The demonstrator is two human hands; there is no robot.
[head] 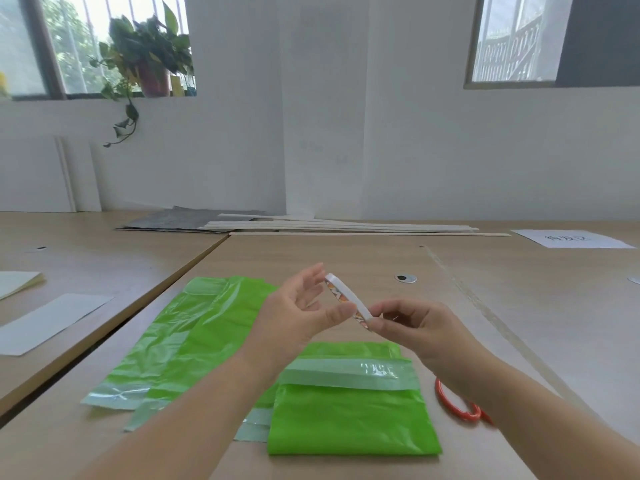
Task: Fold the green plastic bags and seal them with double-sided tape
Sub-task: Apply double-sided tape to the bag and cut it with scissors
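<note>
A folded green plastic bag lies on the table in front of me, its pale adhesive flap across the top. Several unfolded green bags lie fanned out to its left. Above them I hold a roll of white double-sided tape edge-on. My left hand pinches the roll between thumb and fingers. My right hand pinches the roll's lower end with its fingertips.
Orange-handled scissors lie right of the folded bag, partly under my right forearm. White paper sheets rest on the adjoining table at left. Long white strips and a printed sheet lie at the table's far edge.
</note>
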